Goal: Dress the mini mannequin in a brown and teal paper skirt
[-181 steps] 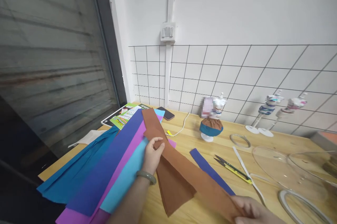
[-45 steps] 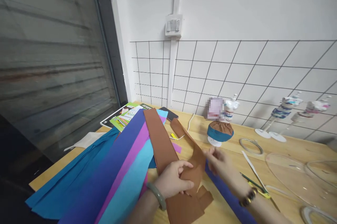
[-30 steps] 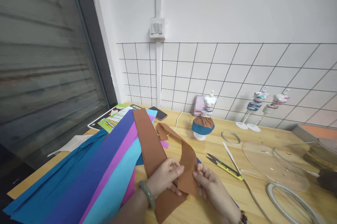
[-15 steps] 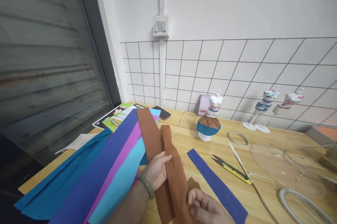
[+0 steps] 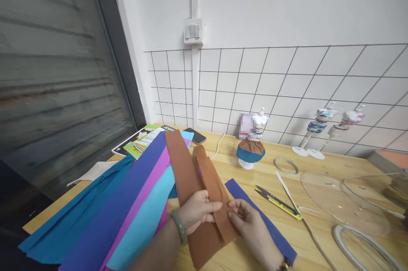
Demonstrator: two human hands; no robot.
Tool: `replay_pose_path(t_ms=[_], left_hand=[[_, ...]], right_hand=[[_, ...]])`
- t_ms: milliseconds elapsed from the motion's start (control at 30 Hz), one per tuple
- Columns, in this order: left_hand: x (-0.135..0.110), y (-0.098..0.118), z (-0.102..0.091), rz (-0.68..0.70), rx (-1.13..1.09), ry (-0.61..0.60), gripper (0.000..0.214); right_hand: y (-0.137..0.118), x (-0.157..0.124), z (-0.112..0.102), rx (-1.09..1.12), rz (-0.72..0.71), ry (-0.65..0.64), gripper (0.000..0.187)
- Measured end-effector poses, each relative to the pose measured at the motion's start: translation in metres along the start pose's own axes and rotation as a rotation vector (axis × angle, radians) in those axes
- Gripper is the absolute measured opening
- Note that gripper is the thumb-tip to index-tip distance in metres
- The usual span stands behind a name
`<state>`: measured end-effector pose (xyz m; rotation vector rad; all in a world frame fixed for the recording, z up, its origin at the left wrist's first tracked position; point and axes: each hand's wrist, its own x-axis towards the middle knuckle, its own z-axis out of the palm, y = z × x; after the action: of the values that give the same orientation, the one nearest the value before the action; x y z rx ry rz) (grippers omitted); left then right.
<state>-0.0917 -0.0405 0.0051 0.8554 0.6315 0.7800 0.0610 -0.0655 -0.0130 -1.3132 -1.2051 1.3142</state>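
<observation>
Between my two hands is a strip of brown fabric, loosely folded over at its far end. My left hand, wearing a green bangle, pinches its left edge with the thumb on top. On the right edge, the closed fingers of my right hand grip the same strip. Another brown piece lies flat beneath, on a spread of blue, purple and light-blue fabric. A narrow blue strip runs partly under my right hand. Yellow-handled thread snips lie to its right.
A small dress form in a brown and blue skirt stands near the wall, with two more miniature forms farther right. A phone, papers, a coil, a clear disc and a white ring rest on the wooden table.
My right hand has moved up the brown strip and closed on its right edge. My left hand has shifted slightly right and nearer me. The strip's near end is drawn up.
</observation>
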Motion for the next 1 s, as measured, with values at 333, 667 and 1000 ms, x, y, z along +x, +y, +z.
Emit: replay_pose_path(t_ms=[333,667,1000], left_hand=[[0.005,-0.004,-0.004,0.028,0.023,0.215,0.031],[0.002,-0.001,0.004,0.02,0.025,0.139,0.026],[0.022,0.008,0.042,-0.013,-0.138,0.206,0.016]], right_hand=[[-0.01,0.009,-0.083,-1.041,-0.414,0.235,0.022],[0.006,0.006,-0.117,-1.204,-0.289,0.26,0.025],[-0.017,-0.024,-0.069,0.265,0.215,-0.059,0.041]])
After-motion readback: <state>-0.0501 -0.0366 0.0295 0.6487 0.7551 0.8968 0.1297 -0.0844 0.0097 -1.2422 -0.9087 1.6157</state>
